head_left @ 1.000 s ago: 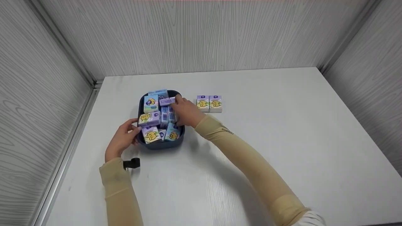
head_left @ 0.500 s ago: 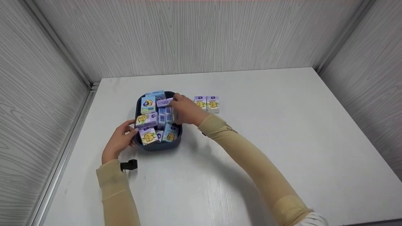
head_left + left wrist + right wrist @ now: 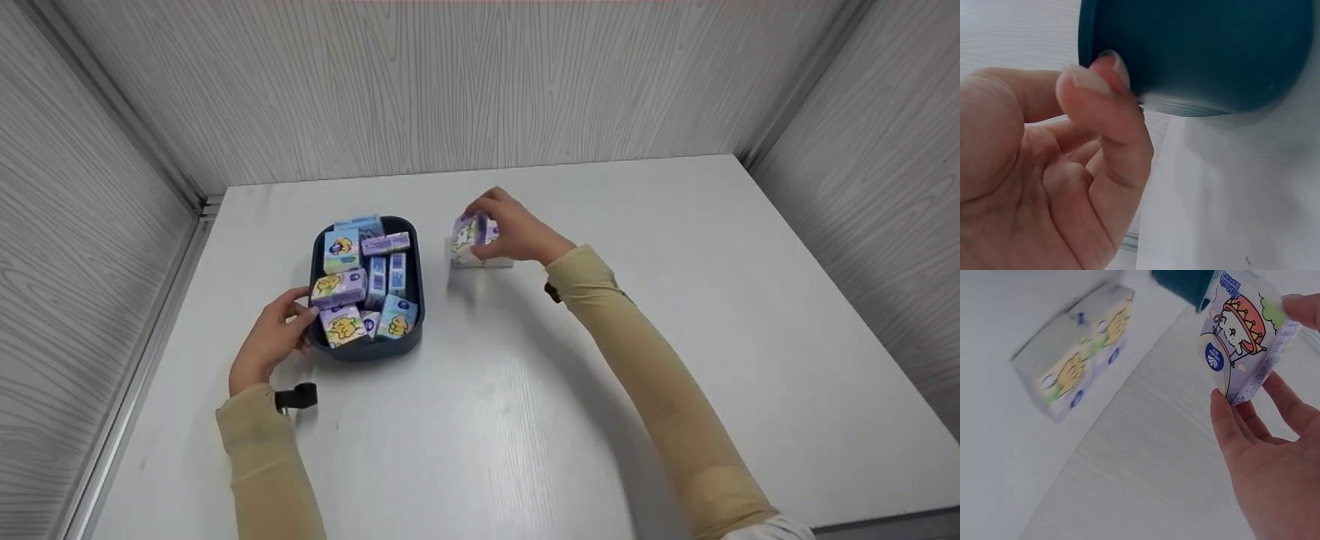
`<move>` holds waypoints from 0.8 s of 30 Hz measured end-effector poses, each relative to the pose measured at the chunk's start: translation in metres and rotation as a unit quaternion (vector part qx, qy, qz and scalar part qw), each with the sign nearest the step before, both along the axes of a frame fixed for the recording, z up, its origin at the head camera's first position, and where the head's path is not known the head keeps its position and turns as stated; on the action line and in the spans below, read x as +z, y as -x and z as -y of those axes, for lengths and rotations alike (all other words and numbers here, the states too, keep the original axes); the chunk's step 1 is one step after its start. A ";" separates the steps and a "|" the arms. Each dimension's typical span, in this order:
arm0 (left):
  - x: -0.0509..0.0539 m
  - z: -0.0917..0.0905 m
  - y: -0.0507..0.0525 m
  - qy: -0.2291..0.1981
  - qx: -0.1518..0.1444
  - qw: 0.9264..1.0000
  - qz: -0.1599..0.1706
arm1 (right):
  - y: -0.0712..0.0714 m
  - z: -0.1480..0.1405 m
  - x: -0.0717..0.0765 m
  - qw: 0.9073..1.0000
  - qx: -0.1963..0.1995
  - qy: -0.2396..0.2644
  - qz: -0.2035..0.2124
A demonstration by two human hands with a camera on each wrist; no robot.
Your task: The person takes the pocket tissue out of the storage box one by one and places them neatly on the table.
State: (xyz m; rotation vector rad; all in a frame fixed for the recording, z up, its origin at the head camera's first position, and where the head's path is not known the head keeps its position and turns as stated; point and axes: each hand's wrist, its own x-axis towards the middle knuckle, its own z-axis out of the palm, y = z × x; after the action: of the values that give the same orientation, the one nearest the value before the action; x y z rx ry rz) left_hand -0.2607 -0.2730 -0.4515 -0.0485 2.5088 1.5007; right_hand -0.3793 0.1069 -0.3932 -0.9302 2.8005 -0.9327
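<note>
A dark blue plastic bin (image 3: 381,351) stands on the left of the table, filled with several small purple and light-blue tissue packs (image 3: 341,251). My left hand (image 3: 270,341) pinches the bin's left wall near its front corner; in the left wrist view, thumb and finger meet at its teal-looking edge (image 3: 1202,62). To the right of the bin, my right hand (image 3: 521,231) holds a purple tissue pack (image 3: 1244,334) with a cartoon print between thumb and fingers, raised above the table. Beside and partly behind it sit two purple tissue packs (image 3: 1075,354), side by side, blurred in the right wrist view.
The white table (image 3: 480,420) meets a grey wood-grain panel (image 3: 465,90) at the back. Similar panels rise on the left and right. A black wrist mount (image 3: 298,396) sticks out from the left sleeve near the bin's front.
My right hand has lifted a tissue pack out of the bin's right side and carried it right, to the two packs on the table. My left hand stays at the bin's wall.
</note>
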 end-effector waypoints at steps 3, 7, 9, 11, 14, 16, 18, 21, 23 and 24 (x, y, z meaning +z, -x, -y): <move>0.001 0.001 -0.001 0.006 0.004 1.000 0.004 | 0.008 -0.027 -0.008 0.999 -0.028 0.012 0.017; 0.001 0.003 -0.002 0.006 0.007 1.000 0.012 | 0.015 -0.059 -0.021 0.996 -0.080 0.014 0.035; 0.001 0.004 -0.002 0.007 0.008 1.000 0.013 | 0.018 -0.072 -0.027 0.994 -0.098 0.012 0.045; 0.001 0.006 -0.003 0.008 0.009 1.000 0.014 | 0.020 -0.081 -0.032 0.993 -0.108 0.003 0.056; 0.000 0.008 -0.003 0.009 0.008 1.000 0.012 | 0.023 -0.092 -0.037 0.991 -0.114 -0.015 0.068; 0.000 0.008 -0.003 0.007 0.009 1.000 0.012 | 0.024 -0.097 -0.040 0.990 -0.117 -0.039 0.075; 0.000 0.006 -0.002 0.004 0.007 1.000 0.012 | 0.025 -0.102 -0.043 0.987 -0.119 -0.072 0.080; -0.001 0.004 -0.001 0.001 0.008 1.000 0.013 | 0.026 -0.105 -0.047 0.980 -0.119 -0.139 0.081; -0.002 0.001 0.000 0.001 0.007 1.000 0.013 | 0.028 -0.106 -0.049 0.973 -0.122 -0.175 0.084; -0.001 0.000 0.001 0.000 0.007 1.000 0.013 | 0.029 -0.106 -0.051 0.971 -0.124 -0.185 0.088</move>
State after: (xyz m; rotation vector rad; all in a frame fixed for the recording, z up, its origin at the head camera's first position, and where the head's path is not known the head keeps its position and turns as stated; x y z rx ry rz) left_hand -0.2613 -0.2730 -0.4528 -0.0846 2.4917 1.4959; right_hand -0.4084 0.2127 -0.4441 -0.4348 2.8314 -0.4522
